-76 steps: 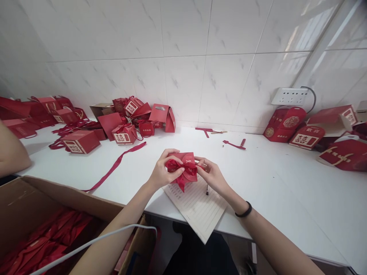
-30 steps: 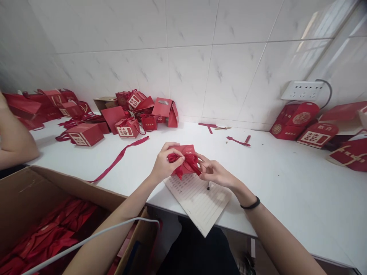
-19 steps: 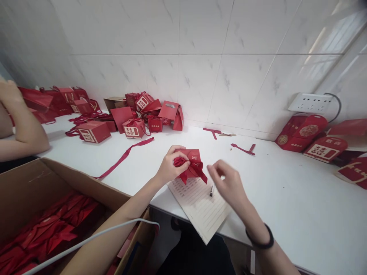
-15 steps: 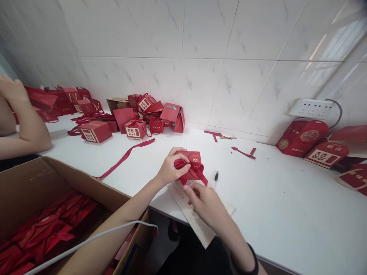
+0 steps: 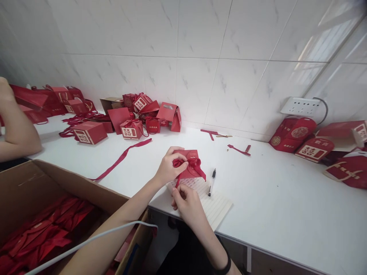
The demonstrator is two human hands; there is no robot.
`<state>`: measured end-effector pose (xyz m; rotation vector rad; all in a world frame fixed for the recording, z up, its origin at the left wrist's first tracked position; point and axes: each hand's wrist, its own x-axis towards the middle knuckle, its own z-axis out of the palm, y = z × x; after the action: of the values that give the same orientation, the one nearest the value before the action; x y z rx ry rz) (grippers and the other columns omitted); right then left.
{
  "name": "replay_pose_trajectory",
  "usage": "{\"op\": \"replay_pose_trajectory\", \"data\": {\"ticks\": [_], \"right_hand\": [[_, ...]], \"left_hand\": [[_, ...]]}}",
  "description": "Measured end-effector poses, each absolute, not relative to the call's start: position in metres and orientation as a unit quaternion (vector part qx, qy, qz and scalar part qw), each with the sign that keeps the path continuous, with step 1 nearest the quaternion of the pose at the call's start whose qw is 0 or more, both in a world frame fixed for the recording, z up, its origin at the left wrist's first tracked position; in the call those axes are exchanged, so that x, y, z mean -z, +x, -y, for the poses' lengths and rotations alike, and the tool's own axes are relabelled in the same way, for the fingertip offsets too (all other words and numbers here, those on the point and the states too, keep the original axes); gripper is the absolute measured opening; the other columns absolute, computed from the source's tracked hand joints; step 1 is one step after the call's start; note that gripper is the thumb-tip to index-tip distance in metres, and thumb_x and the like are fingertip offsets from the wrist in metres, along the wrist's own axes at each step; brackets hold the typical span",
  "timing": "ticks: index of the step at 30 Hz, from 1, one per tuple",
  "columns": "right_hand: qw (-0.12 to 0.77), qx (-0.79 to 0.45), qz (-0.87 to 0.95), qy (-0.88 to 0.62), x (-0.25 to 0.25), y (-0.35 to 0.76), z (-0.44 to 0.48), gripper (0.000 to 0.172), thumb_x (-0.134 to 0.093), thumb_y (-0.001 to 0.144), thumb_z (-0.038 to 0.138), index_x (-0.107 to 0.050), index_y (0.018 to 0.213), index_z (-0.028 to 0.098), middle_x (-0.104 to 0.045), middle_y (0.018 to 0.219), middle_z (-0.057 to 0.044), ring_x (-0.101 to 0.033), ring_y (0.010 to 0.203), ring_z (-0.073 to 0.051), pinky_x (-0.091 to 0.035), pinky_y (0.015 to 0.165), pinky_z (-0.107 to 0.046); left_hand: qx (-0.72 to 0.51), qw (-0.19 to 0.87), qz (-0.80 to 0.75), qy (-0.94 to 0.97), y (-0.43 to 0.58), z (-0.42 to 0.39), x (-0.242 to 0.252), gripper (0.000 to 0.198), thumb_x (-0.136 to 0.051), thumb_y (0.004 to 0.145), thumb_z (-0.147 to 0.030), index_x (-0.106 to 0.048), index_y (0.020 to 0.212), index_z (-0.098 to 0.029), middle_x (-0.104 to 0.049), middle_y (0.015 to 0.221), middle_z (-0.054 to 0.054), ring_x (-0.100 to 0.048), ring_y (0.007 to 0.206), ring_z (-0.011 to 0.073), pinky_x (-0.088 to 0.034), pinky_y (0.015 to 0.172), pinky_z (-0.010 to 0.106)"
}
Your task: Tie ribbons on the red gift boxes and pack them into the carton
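A small red gift box (image 5: 189, 154) rests near the front edge of the white table, a red ribbon bow (image 5: 195, 163) across its top. My left hand (image 5: 169, 165) is closed on the bow's left loop, pinching it by the knot and bracing the box. Below it, my right hand (image 5: 185, 199) pinches a hanging tail of the ribbon and pulls it taut toward me. Under the box and right hand lies a lined sheet of paper (image 5: 219, 208) with handwriting. A black-capped pen (image 5: 212, 182) lies on it, just right of the box.
Left, a cardboard box (image 5: 86, 183) holds red ribboned packages. A loose ribbon (image 5: 123, 157) crosses the table. Red boxes (image 5: 132, 130) crowd the wall; more boxes (image 5: 314, 150) stand right, below a power strip (image 5: 301, 106). Another person's arm (image 5: 20, 130) rests far left. A white cable (image 5: 94, 238) crosses my left forearm.
My right hand has drawn the ribbon tail down and to the left, away from the bow. My left hand keeps its hold. The view has shifted slightly, and more of the pen shows.
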<state>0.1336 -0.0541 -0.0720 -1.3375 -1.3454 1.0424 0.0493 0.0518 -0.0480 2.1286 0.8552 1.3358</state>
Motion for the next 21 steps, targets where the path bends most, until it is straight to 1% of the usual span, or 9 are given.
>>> {"op": "replay_pose_trajectory", "data": {"ticks": [5,8,10,13,15,16,18,19,21], "right_hand": [[0.438,-0.394,0.587,-0.556,0.081,0.130,0.057,0.027,-0.044,0.087,0.025,-0.042,0.060,0.020,-0.056,0.052,0.001,-0.053,0.048,-0.012,-0.037,0.050,-0.022],[0.402,-0.402,0.628,-0.532,0.083,0.133,0.061,0.027,-0.043,0.087,0.025,-0.046,0.061,0.019,-0.057,0.054,0.001,-0.053,0.049,-0.012,-0.037,0.051,-0.022],[0.390,-0.404,0.639,-0.526,0.077,0.142,0.064,0.027,-0.045,0.088,0.029,-0.050,0.063,0.018,-0.060,0.057,0.000,-0.054,0.051,-0.012,-0.038,0.052,-0.022],[0.429,-0.346,0.619,-0.559,0.057,0.167,0.061,0.030,-0.049,0.087,0.040,-0.055,0.067,0.018,-0.061,0.063,-0.001,-0.055,0.055,-0.014,-0.041,0.055,-0.024],[0.465,-0.270,0.613,-0.578,0.041,0.188,0.051,0.030,-0.048,0.087,0.043,-0.057,0.073,0.018,-0.061,0.067,-0.002,-0.056,0.061,-0.016,-0.044,0.059,-0.026],[0.468,-0.236,0.622,-0.582,0.035,0.198,0.044,0.026,-0.049,0.087,0.040,-0.058,0.079,0.018,-0.061,0.072,-0.003,-0.057,0.066,-0.016,-0.045,0.063,-0.028],[0.451,-0.175,0.662,-0.572,0.025,0.216,0.025,0.018,-0.052,0.085,0.030,-0.059,0.095,0.018,-0.061,0.087,-0.005,-0.058,0.073,-0.016,-0.047,0.070,-0.031],[0.435,-0.156,0.692,-0.555,0.022,0.223,0.015,0.022,-0.053,0.084,0.025,-0.058,0.103,0.019,-0.058,0.095,-0.006,-0.057,0.076,-0.016,-0.048,0.073,-0.032],[0.395,-0.142,0.755,-0.505,0.018,0.234,-0.004,0.029,-0.053,0.081,0.019,-0.058,0.110,0.021,-0.053,0.103,-0.007,-0.055,0.081,-0.015,-0.048,0.075,-0.033]], "left_hand": [[-0.488,0.248,-0.315,0.776,0.050,-0.052,0.049,0.003,-0.061,0.074,-0.019,-0.063,0.073,-0.018,-0.053,0.110,0.006,-0.057,0.100,0.0180,-0.049,0.089,0.033],[-0.489,0.245,-0.315,0.776,0.050,-0.053,0.049,0.003,-0.061,0.075,-0.020,-0.064,0.073,-0.018,-0.054,0.109,0.006,-0.057,0.102,0.0185,-0.048,0.091,0.034],[-0.490,0.244,-0.309,0.778,0.050,-0.054,0.049,0.003,-0.061,0.075,-0.020,-0.063,0.073,-0.018,-0.054,0.109,0.007,-0.056,0.103,0.0189,-0.046,0.094,0.035],[-0.490,0.234,-0.298,0.785,0.049,-0.054,0.048,0.003,-0.061,0.074,-0.020,-0.063,0.072,-0.018,-0.054,0.108,0.007,-0.055,0.105,0.0199,-0.045,0.096,0.037],[-0.489,0.224,-0.289,0.792,0.049,-0.054,0.048,0.002,-0.061,0.074,-0.019,-0.062,0.072,-0.018,-0.054,0.107,0.007,-0.054,0.106,0.0205,-0.044,0.097,0.038],[-0.489,0.221,-0.284,0.795,0.049,-0.053,0.048,0.002,-0.061,0.074,-0.019,-0.062,0.073,-0.018,-0.054,0.107,0.007,-0.054,0.106,0.0206,-0.044,0.097,0.038],[-0.487,0.218,-0.278,0.799,0.049,-0.053,0.048,0.001,-0.061,0.074,-0.019,-0.062,0.073,-0.018,-0.053,0.107,0.007,-0.054,0.106,0.0204,-0.044,0.096,0.039],[-0.487,0.218,-0.277,0.799,0.048,-0.052,0.048,0.001,-0.061,0.074,-0.019,-0.062,0.073,-0.018,-0.053,0.108,0.008,-0.054,0.106,0.0204,-0.045,0.096,0.039],[-0.484,0.218,-0.276,0.801,0.048,-0.052,0.049,0.001,-0.062,0.074,-0.020,-0.061,0.074,-0.019,-0.053,0.109,0.008,-0.055,0.105,0.0203,-0.045,0.096,0.039]]}}
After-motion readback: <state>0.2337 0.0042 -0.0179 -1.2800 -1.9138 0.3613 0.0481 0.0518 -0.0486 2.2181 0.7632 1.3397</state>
